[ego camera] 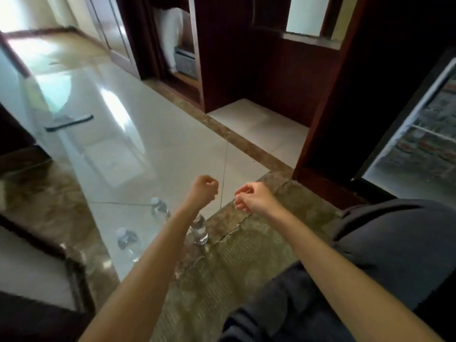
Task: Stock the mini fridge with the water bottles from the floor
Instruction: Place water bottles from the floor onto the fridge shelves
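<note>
Head camera, looking down: a person's left hand [203,191] and right hand [251,197] are held out side by side above the floor, near each other but apart, both with fingers loosely curled and grasping nothing. Three water bottles stand upright on the pale tile floor [172,149] below the left forearm: the far bottle [160,208], the near bottle [127,239] and the bottle by the carpet edge [200,230], partly hidden by the arm. At the right edge, the mini fridge [429,134] shows stocked shelves inside a dark wooden cabinet [328,99].
</note>
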Tool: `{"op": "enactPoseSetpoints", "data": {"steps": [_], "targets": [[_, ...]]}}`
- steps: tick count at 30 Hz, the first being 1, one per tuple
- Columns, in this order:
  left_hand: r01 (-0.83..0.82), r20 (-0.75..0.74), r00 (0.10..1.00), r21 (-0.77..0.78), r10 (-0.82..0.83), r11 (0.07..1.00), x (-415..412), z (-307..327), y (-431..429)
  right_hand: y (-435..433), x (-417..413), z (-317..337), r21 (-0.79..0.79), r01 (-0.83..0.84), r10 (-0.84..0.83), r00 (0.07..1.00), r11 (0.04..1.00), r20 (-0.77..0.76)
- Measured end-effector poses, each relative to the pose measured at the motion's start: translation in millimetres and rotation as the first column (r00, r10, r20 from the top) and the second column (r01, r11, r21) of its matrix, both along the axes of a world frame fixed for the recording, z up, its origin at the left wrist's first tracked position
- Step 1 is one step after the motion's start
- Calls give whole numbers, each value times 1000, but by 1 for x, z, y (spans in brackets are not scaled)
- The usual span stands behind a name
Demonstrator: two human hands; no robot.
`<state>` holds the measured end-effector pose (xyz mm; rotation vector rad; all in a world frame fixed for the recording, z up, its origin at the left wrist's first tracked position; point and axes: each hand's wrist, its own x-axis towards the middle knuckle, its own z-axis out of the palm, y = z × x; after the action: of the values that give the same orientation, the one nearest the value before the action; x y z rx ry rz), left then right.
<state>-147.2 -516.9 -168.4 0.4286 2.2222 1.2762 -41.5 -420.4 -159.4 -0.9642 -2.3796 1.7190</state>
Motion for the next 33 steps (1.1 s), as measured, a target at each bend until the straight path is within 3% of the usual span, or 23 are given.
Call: {"op": "enactPoseSetpoints", "data": {"steps": [6, 11, 15, 21, 27, 33], "targets": [[-151, 45, 985, -246, 167, 957, -10, -97, -85, -65, -23, -74, -80, -117, 128, 980, 990, 149], [-241, -154, 970, -489, 189, 839, -20, -136, -110, -81, -22, -112, -64, -114, 126, 966, 991, 224], [-284, -163, 959, -558, 232, 780, -37, -147, -104, -78, -17, -134, -52, -119, 129, 941, 992, 311], [-361, -128, 930, -483, 344, 798, -37, -162, -106, -72, -14, -141, 21, -199, 173, 897, 980, 407], [-315, -205, 946, -384, 253, 868, -23, -159, -102, -71, -11, -139, 76, -268, 210, 875, 960, 437], [-212, -318, 939, -236, 130, 948, 1, -113, -81, -55, -9, -127, 45, -239, 197, 881, 970, 430]]}}
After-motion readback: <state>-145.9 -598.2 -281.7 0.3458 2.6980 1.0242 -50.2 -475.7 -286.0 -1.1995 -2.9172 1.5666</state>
